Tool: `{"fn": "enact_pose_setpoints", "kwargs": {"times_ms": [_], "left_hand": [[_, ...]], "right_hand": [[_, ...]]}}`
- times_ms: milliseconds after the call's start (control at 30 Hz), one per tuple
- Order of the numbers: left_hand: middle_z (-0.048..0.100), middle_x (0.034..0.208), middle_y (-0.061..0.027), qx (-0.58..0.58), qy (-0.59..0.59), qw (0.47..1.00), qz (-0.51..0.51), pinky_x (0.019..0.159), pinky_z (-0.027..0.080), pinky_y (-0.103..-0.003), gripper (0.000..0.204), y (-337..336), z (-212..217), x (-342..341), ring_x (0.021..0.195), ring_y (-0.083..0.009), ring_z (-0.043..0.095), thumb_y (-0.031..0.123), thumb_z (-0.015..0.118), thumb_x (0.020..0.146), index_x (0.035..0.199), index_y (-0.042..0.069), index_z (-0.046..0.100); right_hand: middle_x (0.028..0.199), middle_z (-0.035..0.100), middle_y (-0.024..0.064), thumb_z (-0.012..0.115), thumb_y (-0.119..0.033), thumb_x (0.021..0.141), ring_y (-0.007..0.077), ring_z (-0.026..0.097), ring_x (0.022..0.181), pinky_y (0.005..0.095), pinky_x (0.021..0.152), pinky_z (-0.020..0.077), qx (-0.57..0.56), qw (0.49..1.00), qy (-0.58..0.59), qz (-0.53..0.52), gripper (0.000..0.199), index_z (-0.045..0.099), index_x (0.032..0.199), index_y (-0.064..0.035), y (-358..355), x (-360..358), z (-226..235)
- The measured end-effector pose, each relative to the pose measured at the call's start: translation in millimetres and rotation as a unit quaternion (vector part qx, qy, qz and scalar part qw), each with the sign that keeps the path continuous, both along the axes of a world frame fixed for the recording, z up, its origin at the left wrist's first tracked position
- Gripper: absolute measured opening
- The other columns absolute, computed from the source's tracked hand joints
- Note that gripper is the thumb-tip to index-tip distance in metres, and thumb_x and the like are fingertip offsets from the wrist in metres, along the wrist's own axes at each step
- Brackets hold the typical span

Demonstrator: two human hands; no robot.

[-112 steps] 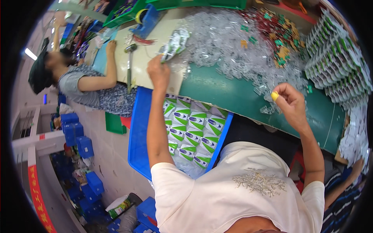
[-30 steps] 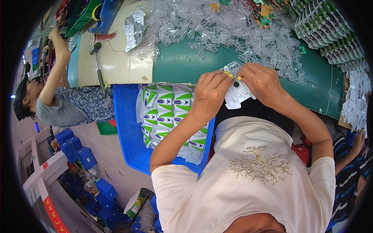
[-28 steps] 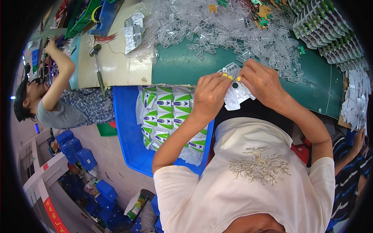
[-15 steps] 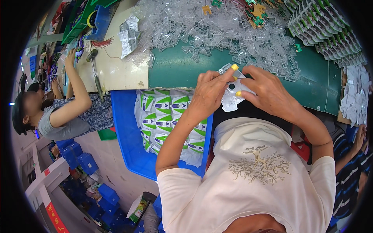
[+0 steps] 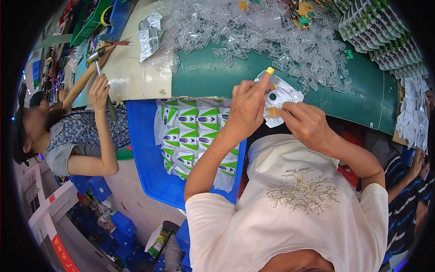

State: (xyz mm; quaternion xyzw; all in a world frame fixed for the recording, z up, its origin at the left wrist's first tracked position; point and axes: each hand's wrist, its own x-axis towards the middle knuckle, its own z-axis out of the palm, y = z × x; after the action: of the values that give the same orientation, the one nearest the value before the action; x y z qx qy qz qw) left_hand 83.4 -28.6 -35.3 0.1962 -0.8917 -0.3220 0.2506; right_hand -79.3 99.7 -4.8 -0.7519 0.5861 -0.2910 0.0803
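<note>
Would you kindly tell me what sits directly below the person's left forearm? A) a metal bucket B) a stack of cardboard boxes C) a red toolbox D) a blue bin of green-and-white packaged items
D: the left hand holds the clear blister tray with the right hand, and under its forearm sits a blue bin filled with green-and-white packages.

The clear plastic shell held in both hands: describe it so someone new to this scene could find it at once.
Start at the green table heaped with clear plastic shells. At its near edge, the left hand and right hand hold one clear plastic shell. Unlike the heaped ones, it is lifted off the table and has a small tan piece in it.
</note>
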Motion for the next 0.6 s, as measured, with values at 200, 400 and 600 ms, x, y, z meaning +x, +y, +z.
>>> {"fn": "enact_pose_setpoints", "kwargs": {"times_ms": [200, 400, 600], "left_hand": [[0.068, 0.109, -0.0084, 0.025, 0.043, 0.998, -0.022, 0.086, 0.038, -0.041, 0.062, -7.1, 5.8, -12.4, 0.092, -0.0294, 0.054, -0.006, 0.055, 0.084, 0.144, 0.000, 0.039], [0.069, 0.104, -0.0108, 0.065, 0.008, 0.998, 0.017, 0.087, 0.043, -0.038, 0.049, -0.3, -1.5, -1.7, 0.090, -0.0269, 0.057, -0.005, 0.057, 0.087, 0.135, -0.003, 0.049], [0.066, 0.098, -0.0134, 0.033, 0.139, 0.981, 0.132, 0.070, 0.049, -0.032, 0.033, -9.2, 25.1, -6.2, 0.081, -0.0217, 0.058, -0.005, 0.062, 0.086, 0.119, -0.003, 0.058]], "right_hand": [[0.083, 0.063, 0.0099, 0.071, 0.003, 0.069, 0.0240, 0.064, 0.062, 0.0330, 0.052, 0.0509, -0.019, 0.986, -0.123, -0.114, 0.027, 0.067, 0.095, -0.0029, 7.3, -32.3, 16.9], [0.068, 0.060, 0.0165, 0.059, -0.007, 0.087, 0.0367, 0.063, 0.062, 0.0446, 0.054, 0.0491, 0.041, 0.962, -0.242, -0.122, 0.018, 0.054, 0.104, -0.0076, 7.1, -24.0, -21.6], [0.067, 0.059, 0.0026, 0.060, 0.001, 0.084, 0.0064, 0.055, 0.057, 0.0258, 0.051, 0.0450, -0.019, 0.936, -0.256, -0.241, 0.019, 0.059, 0.102, -0.0044, 27.3, -79.0, 61.6]]}}
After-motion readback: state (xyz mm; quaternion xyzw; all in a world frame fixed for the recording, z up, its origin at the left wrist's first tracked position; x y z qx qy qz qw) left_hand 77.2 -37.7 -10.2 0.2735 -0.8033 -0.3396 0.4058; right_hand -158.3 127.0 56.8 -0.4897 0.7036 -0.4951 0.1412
